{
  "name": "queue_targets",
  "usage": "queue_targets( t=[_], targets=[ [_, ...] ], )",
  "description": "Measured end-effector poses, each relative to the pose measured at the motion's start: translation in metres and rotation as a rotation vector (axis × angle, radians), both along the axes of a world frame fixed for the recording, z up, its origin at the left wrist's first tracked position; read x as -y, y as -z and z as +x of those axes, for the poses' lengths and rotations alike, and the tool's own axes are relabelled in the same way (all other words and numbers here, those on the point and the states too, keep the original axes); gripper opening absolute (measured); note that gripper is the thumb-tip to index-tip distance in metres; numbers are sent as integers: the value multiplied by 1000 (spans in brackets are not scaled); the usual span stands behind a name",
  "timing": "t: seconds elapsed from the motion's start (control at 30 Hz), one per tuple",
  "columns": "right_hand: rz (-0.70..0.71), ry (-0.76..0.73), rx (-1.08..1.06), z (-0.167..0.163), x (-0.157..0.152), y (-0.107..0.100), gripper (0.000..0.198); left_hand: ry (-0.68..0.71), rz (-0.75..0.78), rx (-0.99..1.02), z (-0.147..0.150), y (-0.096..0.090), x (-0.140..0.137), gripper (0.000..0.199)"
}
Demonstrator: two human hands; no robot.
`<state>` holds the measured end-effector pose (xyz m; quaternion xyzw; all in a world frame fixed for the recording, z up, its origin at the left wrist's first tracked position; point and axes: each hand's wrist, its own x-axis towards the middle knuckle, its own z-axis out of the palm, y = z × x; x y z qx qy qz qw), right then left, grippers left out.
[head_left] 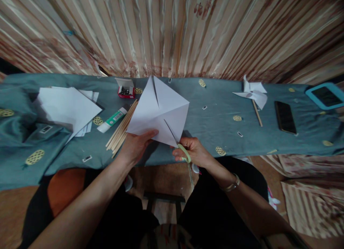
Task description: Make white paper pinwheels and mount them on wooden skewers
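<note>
A white paper square (172, 98) is raised above the table, slit from its far corner and from its near right corner toward the middle. My left hand (137, 145) pinches its near left edge, thumb on top and the fingers hidden beneath. Green-handled scissors (185, 153) sit in my right hand (195, 150), whose fingers are closed round the handle. Their blades lie at the near corner of the paper, in line with the second slit, and are mostly hidden by it.
Left of the paper are wooden sticks (120, 130), a glue stick (112, 120), an open red box of small metal pieces (126, 91) and stacked white paper (67, 107). To the right lie a paper pinwheel (254, 93), a phone (285, 116) and a blue-framed device (326, 95). A curtain (172, 34) hangs behind.
</note>
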<state>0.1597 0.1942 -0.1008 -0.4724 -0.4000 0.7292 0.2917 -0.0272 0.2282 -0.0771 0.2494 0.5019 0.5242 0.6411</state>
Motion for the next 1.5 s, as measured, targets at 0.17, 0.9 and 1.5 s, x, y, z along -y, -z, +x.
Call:
queue_targets(
  t=[0.17, 0.9, 1.5],
  targets=[
    [22, -72, 0, 3, 2, -3, 48, 9, 4, -8, -2, -1, -1, 68],
    [102, -277, 196, 78, -19, -28, 59, -52, 62, 116, -28, -5, -19, 40],
    [353, 277, 222, 58, -51, -8, 43, 344, -65, 34, -16, 9, -1, 40]
  ],
)
